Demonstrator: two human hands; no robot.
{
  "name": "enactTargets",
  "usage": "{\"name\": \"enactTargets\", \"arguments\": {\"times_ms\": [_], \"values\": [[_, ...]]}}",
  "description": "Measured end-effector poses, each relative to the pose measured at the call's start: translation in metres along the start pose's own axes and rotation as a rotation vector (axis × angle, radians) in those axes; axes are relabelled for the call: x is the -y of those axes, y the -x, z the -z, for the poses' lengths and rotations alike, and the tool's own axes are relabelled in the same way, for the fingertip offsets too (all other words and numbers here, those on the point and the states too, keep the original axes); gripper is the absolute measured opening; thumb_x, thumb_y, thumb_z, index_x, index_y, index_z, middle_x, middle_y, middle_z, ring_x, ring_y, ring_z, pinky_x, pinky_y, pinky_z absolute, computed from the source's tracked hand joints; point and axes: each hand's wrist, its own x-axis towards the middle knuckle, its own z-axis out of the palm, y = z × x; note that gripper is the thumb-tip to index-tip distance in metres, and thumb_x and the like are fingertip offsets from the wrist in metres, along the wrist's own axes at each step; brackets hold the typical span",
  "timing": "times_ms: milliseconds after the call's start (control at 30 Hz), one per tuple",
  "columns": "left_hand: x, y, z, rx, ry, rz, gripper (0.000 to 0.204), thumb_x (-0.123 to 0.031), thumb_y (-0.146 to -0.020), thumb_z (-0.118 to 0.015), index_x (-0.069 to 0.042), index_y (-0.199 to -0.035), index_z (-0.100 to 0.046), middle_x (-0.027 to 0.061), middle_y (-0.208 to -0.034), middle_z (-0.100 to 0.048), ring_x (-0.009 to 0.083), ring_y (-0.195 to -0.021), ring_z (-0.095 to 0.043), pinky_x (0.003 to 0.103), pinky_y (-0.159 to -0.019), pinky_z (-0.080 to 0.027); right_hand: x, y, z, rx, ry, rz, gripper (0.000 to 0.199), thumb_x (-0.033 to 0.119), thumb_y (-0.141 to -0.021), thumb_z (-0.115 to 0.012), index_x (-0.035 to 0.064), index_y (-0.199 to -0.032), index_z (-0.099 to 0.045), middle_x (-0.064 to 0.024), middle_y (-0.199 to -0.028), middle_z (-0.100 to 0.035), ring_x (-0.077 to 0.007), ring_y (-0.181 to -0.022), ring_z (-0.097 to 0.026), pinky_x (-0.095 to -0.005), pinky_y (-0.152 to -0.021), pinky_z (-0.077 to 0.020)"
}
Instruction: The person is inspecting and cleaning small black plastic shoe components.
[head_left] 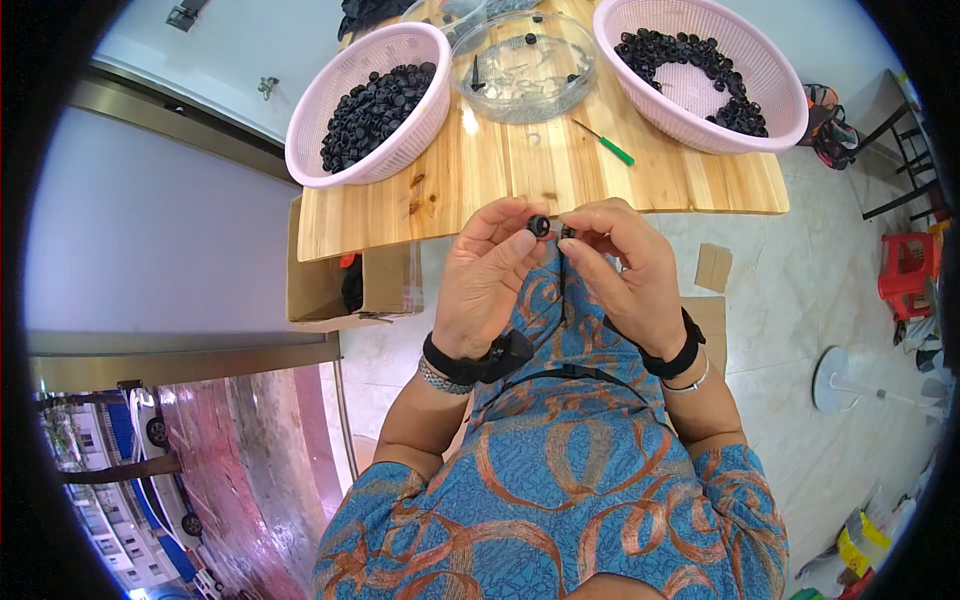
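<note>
While a small black round part is pinched in the left hand, a thin black piece is gripped by the right hand, just below the desk edge.

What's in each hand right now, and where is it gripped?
The left hand pinches a small round black part by its rim at the fingertips. The right hand pinches a thin black pin near its top end.

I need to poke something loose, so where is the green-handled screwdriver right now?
In the head view, the green-handled screwdriver lies on the wooden table, right of centre, between the clear bowl and the right pink basket.
</note>
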Motion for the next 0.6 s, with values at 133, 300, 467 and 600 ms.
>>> {"name": "enactTargets", "arguments": {"times_ms": [133, 300, 467, 600], "values": [[0.001, 0.002, 0.002, -0.015, -0.031, 0.007, 0.023, 0.001, -0.085, -0.052, -0.001, -0.108, -0.052, 0.0100, -0.105, -0.057, 0.0156, -0.094, -0.057, 0.026, -0.081, -0.049, 0.004, -0.001, -0.002, -0.009, 0.122, 0.084, 0.017, 0.001, -0.077, -0.061, -0.0006, -0.094, -0.057, -0.0098, -0.085, -0.057, -0.0164, -0.067, -0.057, -0.0247, -0.058, -0.0462], [0.000, 0.003, 0.003, 0.015, -0.013, 0.023, 0.020, 0.000, -0.085, -0.053, -0.001, -0.106, -0.053, 0.0092, -0.103, -0.058, 0.0146, -0.093, -0.057, 0.026, -0.082, -0.049, 0.012, -0.003, -0.003, -0.007, 0.223, 0.125, 0.019, 0.002, -0.076, -0.061, 0.0008, -0.095, -0.057, -0.0107, -0.086, -0.057, -0.0210, -0.070, -0.058, -0.0278, -0.060, -0.0470], [0.003, 0.003, 0.003, -0.027, -0.011, -0.008, 0.019, -0.001, -0.085, -0.054, -0.002, -0.104, -0.053, 0.0085, -0.101, -0.058, 0.0144, -0.093, -0.057, 0.027, -0.084, -0.047, 0.013, -0.005, -0.005, 0.003, 0.285, 0.193, 0.018, 0.001, -0.075, -0.060, 0.0014, -0.093, -0.056, -0.0121, -0.087, -0.057, -0.0283, -0.078, -0.057, -0.0332, -0.066, -0.0472], [0.003, 0.004, 0.001, -0.007, -0.038, -0.022, 0.019, 0.000, -0.085, -0.054, -0.002, -0.104, -0.053, 0.0086, -0.101, -0.058, 0.0149, -0.092, -0.057, 0.028, -0.084, -0.047, 0.013, -0.005, -0.004, 0.017, 0.325, 0.244, 0.019, 0.001, -0.074, -0.060, 0.0014, -0.092, -0.055, -0.0123, -0.087, -0.056, -0.0297, -0.079, -0.057, -0.0351, -0.067, -0.0470]]}}
